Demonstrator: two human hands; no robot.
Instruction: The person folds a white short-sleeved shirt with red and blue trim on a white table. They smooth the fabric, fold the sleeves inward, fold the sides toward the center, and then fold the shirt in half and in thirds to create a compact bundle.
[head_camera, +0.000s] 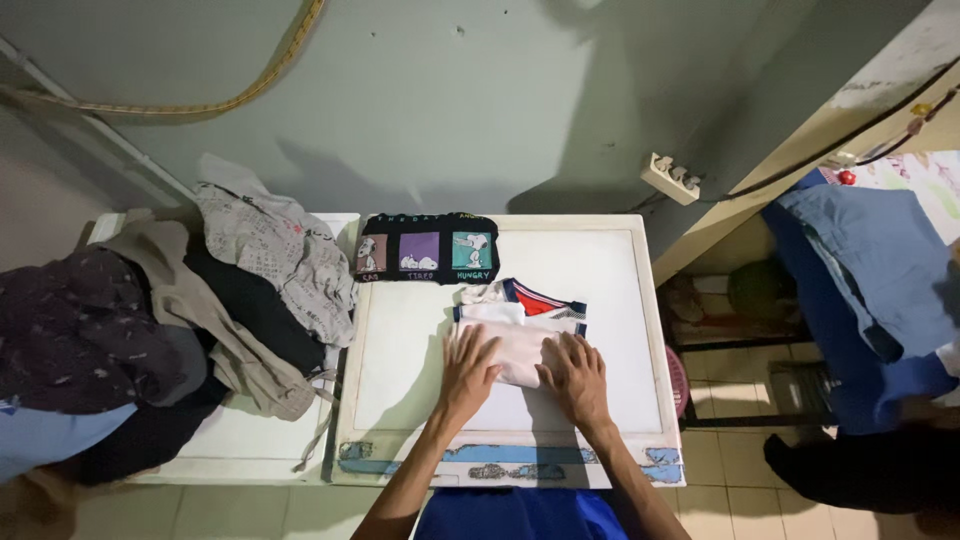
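1. The white folded garment (518, 340) (red and navy collar trim) is laid near the middle of the white bench (620, 300).
2. The left hand (468, 372) is pressed flat on it, grip spread.
3. The right hand (576, 378) is likewise pressed flat, grip spread.
4. A folded black shirt (428, 247) is placed beyond, at the far edge.

Both bare forearms reaching up from six o'clock toward twelve, converging slightly. Left hand (468, 372) flat, palm down, fingers spread toward twelve o'clock. Right hand (574, 380) just beside it at three o'clock, likewise flat, palm down, fingers splayed.
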